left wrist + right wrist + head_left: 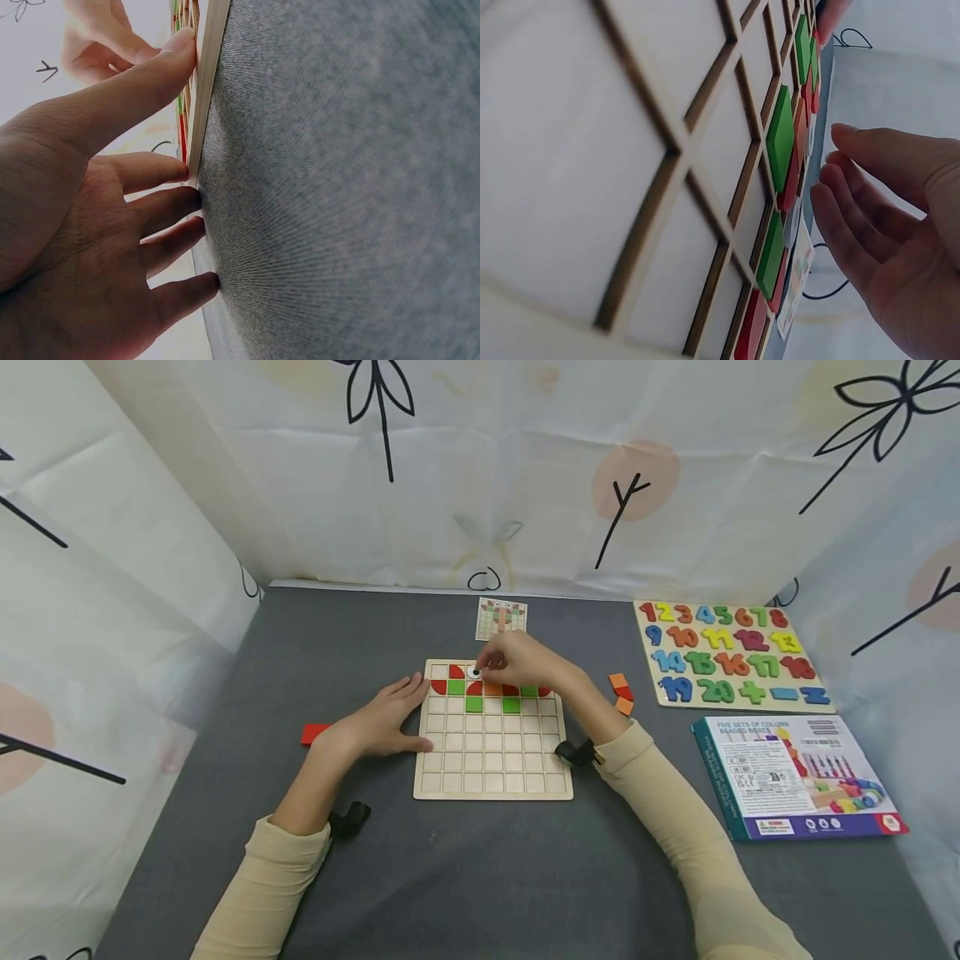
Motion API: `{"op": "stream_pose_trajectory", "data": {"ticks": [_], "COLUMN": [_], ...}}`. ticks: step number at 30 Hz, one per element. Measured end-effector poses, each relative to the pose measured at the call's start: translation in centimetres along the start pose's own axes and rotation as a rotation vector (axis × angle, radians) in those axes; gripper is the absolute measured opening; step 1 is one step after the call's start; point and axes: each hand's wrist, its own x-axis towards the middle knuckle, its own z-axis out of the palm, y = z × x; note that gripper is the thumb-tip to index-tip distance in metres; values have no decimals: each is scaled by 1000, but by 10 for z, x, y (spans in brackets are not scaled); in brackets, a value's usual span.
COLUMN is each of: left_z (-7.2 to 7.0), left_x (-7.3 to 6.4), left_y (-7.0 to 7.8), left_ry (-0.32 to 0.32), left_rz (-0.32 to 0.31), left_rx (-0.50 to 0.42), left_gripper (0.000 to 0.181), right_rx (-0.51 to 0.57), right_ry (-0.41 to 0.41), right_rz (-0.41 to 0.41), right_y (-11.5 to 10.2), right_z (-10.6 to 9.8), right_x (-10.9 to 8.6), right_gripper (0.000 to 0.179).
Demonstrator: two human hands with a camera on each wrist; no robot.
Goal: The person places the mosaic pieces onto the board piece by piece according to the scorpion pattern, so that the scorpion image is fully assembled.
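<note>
A pale wooden grid board [491, 768] lies on the grey table, with red, green and orange tiles in its upper rows. At its left side rests my left hand [382, 722], thumb on the board's edge and fingers spread along it; the left wrist view shows these fingers [169, 206] fairly straight. My right hand [525, 658] is over the top rows, its fingertips beside a white eye tile [473, 672]. In the right wrist view the right hand's fingers [855, 210] are loosely bent, and nothing shows between them and the thumb. A green tile [780, 142] sits in the grid there.
A small pattern card [489, 620] lies behind the board. Loose orange and red pieces [621, 692] are at the right, and a red piece [312, 733] by the left forearm. Farther right are a number puzzle board [731, 652] and a flat box [802, 777]. White cloth hangs behind.
</note>
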Motion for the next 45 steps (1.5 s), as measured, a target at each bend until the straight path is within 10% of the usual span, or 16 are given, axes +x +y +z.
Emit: {"op": "stream_pose_trajectory", "data": {"ticks": [30, 45], "left_z": [-1, 2], "left_x": [-1, -1], "left_y": [0, 0], "left_ry": [-4, -4], "left_rz": [3, -8], "left_rx": [9, 0], "left_gripper": [106, 105], "right_rx": [9, 14], "right_ry": [69, 11], "right_rz": [176, 296], "right_y": [31, 45], "right_z": [-18, -11], "right_x": [-149, -178], "right_gripper": [19, 17]}}
